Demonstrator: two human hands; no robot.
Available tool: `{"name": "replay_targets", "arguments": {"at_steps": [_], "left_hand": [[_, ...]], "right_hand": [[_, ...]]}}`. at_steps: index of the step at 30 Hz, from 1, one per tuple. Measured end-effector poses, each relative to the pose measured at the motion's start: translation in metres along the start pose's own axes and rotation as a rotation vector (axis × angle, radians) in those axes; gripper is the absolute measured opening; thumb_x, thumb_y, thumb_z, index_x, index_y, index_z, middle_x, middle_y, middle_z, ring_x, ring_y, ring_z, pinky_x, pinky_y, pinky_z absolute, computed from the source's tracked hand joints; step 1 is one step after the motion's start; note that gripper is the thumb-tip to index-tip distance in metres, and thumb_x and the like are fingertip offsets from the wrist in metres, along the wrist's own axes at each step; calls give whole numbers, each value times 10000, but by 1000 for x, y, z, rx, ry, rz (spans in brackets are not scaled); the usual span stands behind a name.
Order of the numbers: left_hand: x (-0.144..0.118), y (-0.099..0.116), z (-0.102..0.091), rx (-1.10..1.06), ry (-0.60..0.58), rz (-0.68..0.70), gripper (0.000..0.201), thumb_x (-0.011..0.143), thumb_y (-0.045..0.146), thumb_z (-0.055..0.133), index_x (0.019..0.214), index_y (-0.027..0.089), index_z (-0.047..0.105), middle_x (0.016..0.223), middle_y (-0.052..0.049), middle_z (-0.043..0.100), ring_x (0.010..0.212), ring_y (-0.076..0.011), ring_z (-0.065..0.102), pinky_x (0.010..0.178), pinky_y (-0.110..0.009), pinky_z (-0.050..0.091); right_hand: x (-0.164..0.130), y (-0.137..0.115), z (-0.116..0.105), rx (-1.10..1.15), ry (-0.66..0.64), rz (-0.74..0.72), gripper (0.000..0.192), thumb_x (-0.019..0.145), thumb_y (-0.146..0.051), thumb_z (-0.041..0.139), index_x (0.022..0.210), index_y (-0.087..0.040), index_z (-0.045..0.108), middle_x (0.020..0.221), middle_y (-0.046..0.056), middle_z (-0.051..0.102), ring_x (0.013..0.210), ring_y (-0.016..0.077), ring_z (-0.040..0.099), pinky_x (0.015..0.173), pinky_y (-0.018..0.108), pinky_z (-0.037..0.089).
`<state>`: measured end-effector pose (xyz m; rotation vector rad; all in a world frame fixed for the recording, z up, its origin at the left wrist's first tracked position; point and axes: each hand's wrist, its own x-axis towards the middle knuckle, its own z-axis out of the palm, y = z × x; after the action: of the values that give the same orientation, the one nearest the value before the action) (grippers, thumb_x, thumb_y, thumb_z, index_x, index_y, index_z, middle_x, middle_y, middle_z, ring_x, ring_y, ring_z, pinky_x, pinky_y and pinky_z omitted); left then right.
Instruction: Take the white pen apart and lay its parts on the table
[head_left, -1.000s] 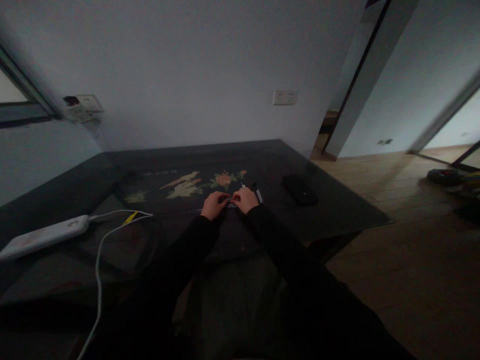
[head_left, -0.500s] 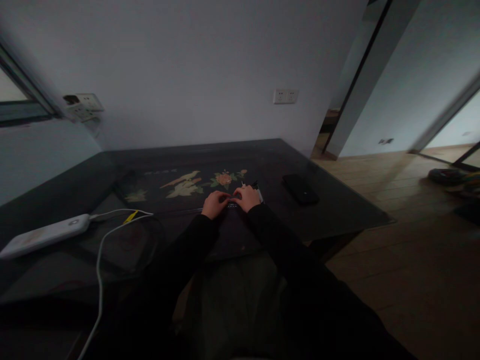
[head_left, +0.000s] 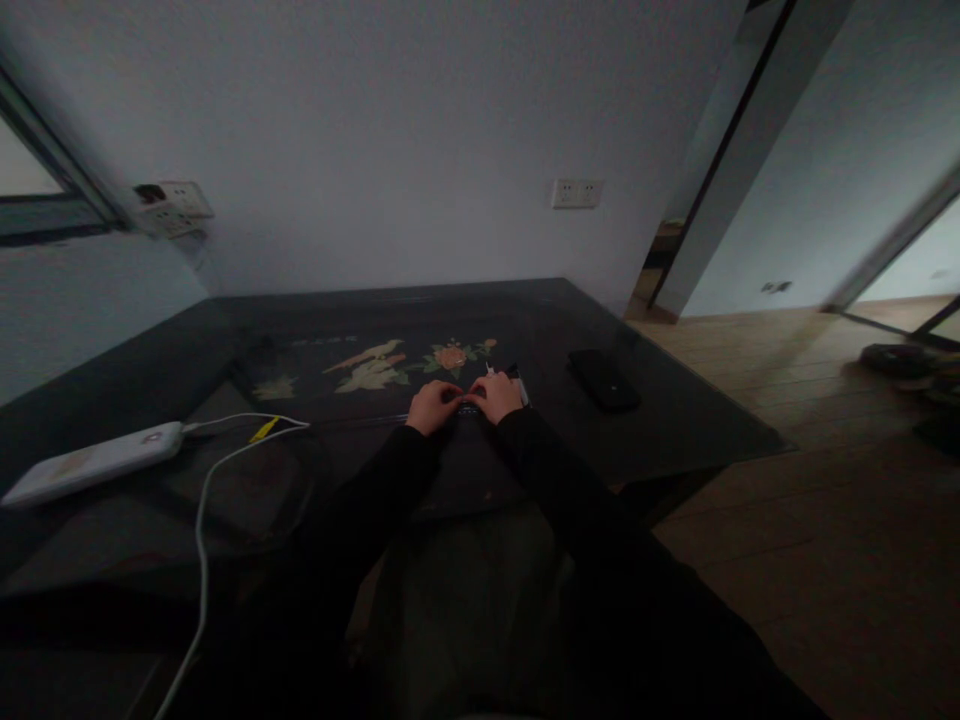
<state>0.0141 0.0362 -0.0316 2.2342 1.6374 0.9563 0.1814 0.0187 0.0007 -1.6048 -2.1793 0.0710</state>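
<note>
My left hand (head_left: 430,407) and my right hand (head_left: 495,397) rest close together on the dark glass-topped table (head_left: 675,420), fingertips meeting over a small dark object (head_left: 469,408) with pale marks. Both hands pinch it; it is too small and dim to identify. A thin dark pen-like item with a white part (head_left: 519,384) lies just right of my right hand. Under the glass behind my hands is an inlaid picture of birds and flowers (head_left: 405,362). Black sleeves cover both arms.
A black phone (head_left: 604,379) lies flat to the right of my hands. At the left a white power bank (head_left: 94,463) has white cables (head_left: 201,520) with a yellow tag. Wall sockets (head_left: 577,193) sit behind; wooden floor and a doorway lie right.
My hands stay in place on the small object. Only the camera view has shifted slightly.
</note>
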Motion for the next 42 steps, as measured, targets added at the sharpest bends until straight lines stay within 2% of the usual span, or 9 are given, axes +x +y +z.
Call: {"name": "replay_targets", "arguments": {"at_steps": [8,18,23,27,35,42], "left_hand": [[-1,3,-3,25,-20,-16,187,792,329,637,925,225,716,959,-53,681,928,-199,605,851,-313,473],[-2,4,-3,40,-14,-4,198,789,318,633,925,200,714,928,-66,662,888,-207,605,819,-332,477],[-1,2,-4,52,-9,10,181,803,310,632,921,189,697,925,-64,659,890,-197,607,831,-331,485],[0,1,-5,71,-28,17,203,860,302,598,977,143,646,991,-66,646,931,-189,608,863,-392,492],[-1,2,-6,67,-47,18,269,902,323,550,1102,149,594,1126,-87,611,986,-197,604,857,-415,515],[-1,2,-9,-15,23,-4,254,909,322,539,1082,145,600,1096,-82,622,961,-188,612,843,-403,521]], "right_hand": [[-1,-4,-4,-18,-20,7,351,899,-522,476,912,-239,685,1048,66,653,1075,238,498,849,385,347],[-2,-5,-4,-24,-8,-11,339,905,-504,477,917,-238,685,1055,73,646,1076,243,491,845,393,353],[-4,-3,-5,-23,-2,-69,422,912,-551,418,1074,-250,667,1158,84,602,1122,246,460,846,389,358],[-7,-1,-1,-38,-35,-134,532,805,-656,517,1143,-264,642,1195,74,578,1135,267,445,842,400,363],[-5,-1,4,-76,-45,-186,524,801,-646,531,1081,-222,659,1156,114,572,1117,287,435,853,429,342],[-4,-1,-1,-24,20,-198,509,801,-622,554,1047,-188,654,1101,114,597,1088,268,480,877,404,328]]}}
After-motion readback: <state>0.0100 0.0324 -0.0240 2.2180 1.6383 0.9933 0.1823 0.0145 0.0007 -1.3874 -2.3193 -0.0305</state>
